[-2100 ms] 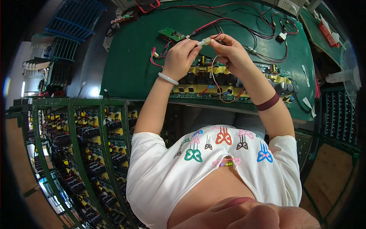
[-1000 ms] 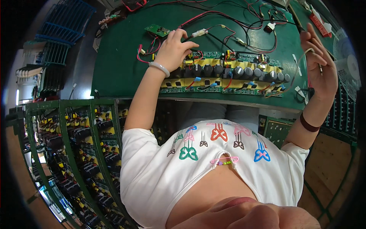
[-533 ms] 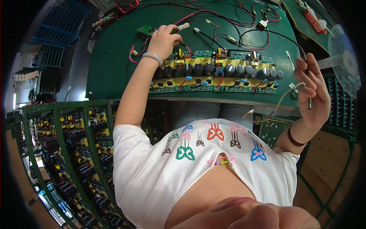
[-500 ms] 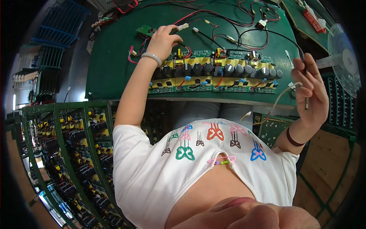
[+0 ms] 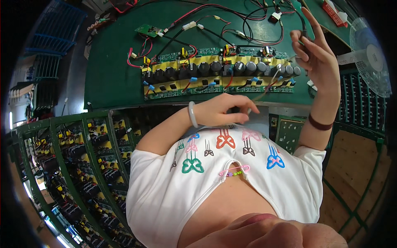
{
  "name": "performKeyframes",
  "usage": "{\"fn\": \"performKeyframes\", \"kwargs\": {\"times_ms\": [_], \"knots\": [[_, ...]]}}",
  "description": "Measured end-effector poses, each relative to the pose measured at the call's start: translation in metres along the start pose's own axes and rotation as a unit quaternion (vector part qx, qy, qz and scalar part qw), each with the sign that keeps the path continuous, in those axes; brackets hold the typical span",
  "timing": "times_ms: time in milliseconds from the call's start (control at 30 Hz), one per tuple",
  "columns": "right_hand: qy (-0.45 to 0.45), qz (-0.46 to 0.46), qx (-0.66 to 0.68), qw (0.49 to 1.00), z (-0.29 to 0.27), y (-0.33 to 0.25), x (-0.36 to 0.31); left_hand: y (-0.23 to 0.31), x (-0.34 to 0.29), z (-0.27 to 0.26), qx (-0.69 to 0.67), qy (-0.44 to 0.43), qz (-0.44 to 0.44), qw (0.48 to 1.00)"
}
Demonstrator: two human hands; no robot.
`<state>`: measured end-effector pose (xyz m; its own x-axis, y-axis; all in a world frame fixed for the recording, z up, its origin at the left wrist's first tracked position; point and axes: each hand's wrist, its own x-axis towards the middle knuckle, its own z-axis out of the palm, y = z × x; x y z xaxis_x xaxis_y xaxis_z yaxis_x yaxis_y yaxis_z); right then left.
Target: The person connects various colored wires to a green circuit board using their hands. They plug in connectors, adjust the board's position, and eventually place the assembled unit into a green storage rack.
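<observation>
The two hands are well apart. The left hand (image 5: 221, 110) hangs before the shirt (image 5: 223, 144), near the front edge of the bench (image 5: 109, 76), its thumb and fingers curled toward each other. A thin pale wire (image 5: 271, 84) comes down to its fingertips, but the fingers cover the end, so whether they pinch it cannot be told. The right hand (image 5: 317, 56) is raised at the bench's right side, index finger stretched up, the other fingers bent around a black cable (image 5: 304, 29); the part inside the grasp is hidden, as is the spot where the pale wire meets this hand.

A row of circuit boards (image 5: 219, 77) with black capacitors lies along the front of the bench; the pale wire crosses its right part. Behind its left end lies a small green board (image 5: 149, 30), near a white connector (image 5: 189, 25). Red and black leads (image 5: 206, 5) tangle behind, cut off by the upper edge. At the right, the fan (image 5: 374, 56) fades into the dark rim. In the rack (image 5: 84, 140) at the left, stacked boards are partly hidden by green bars.
</observation>
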<state>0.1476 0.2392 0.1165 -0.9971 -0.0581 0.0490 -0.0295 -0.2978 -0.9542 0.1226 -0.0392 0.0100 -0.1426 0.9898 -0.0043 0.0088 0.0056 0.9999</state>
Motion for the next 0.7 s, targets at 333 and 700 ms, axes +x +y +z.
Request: {"fn": "performKeyframes", "kwargs": {"times_ms": [333,700], "knots": [[0.134,-0.161,-0.710,0.673,-0.145,0.088,0.119,-0.014,0.035,0.012,-0.244,0.163,0.031,0.955],[0.105,-0.018,-0.793,0.600,-0.176,0.130,0.178,-0.032,0.103,0.006,-0.239,0.129,0.036,0.962]]}}
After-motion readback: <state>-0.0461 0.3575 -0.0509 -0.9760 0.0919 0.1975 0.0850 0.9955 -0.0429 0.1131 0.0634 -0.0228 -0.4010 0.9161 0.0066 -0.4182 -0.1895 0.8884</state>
